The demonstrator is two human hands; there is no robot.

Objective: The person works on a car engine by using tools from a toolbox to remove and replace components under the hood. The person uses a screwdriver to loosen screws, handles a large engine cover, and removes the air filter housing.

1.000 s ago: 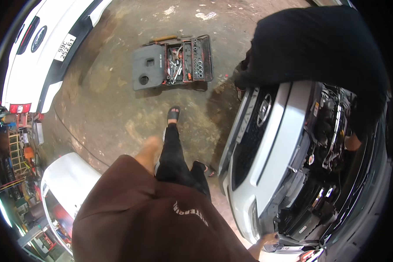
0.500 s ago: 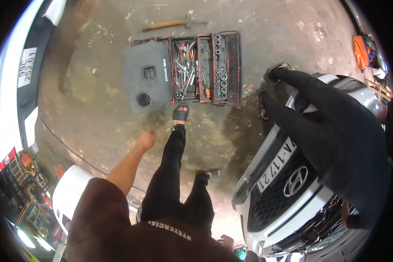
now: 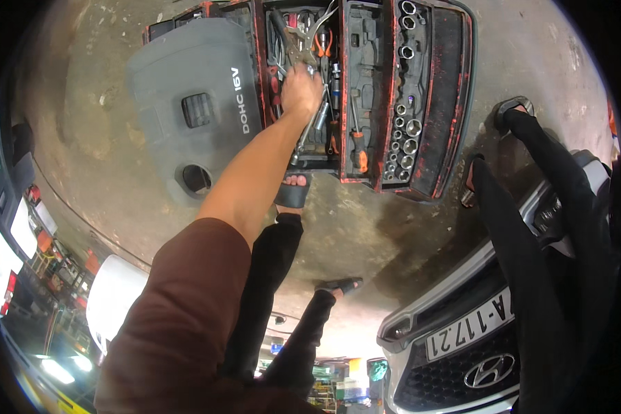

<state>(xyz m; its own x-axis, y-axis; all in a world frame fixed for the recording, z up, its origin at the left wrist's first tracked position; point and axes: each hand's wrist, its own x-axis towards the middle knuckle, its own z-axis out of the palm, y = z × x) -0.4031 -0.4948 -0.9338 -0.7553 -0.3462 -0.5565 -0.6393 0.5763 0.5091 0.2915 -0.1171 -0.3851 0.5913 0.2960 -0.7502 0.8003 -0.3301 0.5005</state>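
My left hand [image 3: 301, 93] reaches down into the middle tray of an unfolded red and black toolbox [image 3: 455, 103]. Its fingers are curled together at some metal tools, and what they hold, if anything, is hidden. Around it in the tray lie several hand tools: orange-handled pliers [image 3: 323, 43], a blue-banded tool [image 3: 335, 86] and wrenches partly covered by the hand. One tray to the right holds a screwdriver [image 3: 359, 148] with an orange and black handle. Beyond that sits a row of chrome sockets [image 3: 413, 128]. My right hand is out of the picture.
A grey plastic engine cover [image 3: 155, 103] overlaps the toolbox's left side. At the right, another person's dark-clothed legs [image 3: 507, 207] stand beside a car front [image 3: 455, 359]. A white car [image 3: 0, 228] is at the left edge. My sandalled foot [image 3: 293, 193] is close to the toolbox.
My left hand has gone from above the floor into the tool tray. The toolbox appears larger and nearer as I lean down. My right hand, at the lower edge before, has left the view.
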